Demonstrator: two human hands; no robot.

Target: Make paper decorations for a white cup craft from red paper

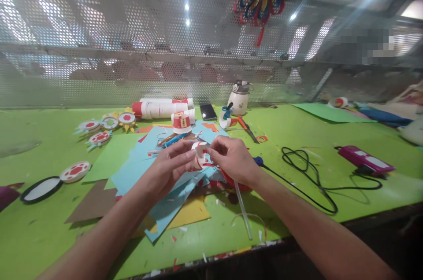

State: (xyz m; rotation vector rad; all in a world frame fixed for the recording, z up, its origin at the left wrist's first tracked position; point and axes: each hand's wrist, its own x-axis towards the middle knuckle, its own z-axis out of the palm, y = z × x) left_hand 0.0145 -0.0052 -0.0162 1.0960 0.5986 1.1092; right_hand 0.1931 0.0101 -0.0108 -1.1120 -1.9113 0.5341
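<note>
My left hand point(165, 167) is closed around a small curved white paper piece with red edging point(199, 152), gripping it between thumb and fingers. On its other side, the thumb and finger of my right hand point(233, 159) pinch at the piece's edge. Under my right wrist a clear glue stick point(243, 214) slants toward the table edge, beside a red thing mostly hidden by the hand. Sheets of light blue paper point(135, 174) lie beneath both hands. Just behind them are a pen with a blue barrel point(175, 140) and a red-and-white paper cup point(181, 122).
Paw-print discs point(75, 171) lie left, near a black-rimmed oval point(41, 189). White-and-red rolls point(165, 109), a phone point(208, 112), a bottle point(239, 98) and an orange cutter point(247, 129) stand or lie behind. A black cable point(307, 165) runs to a purple power strip point(366, 160).
</note>
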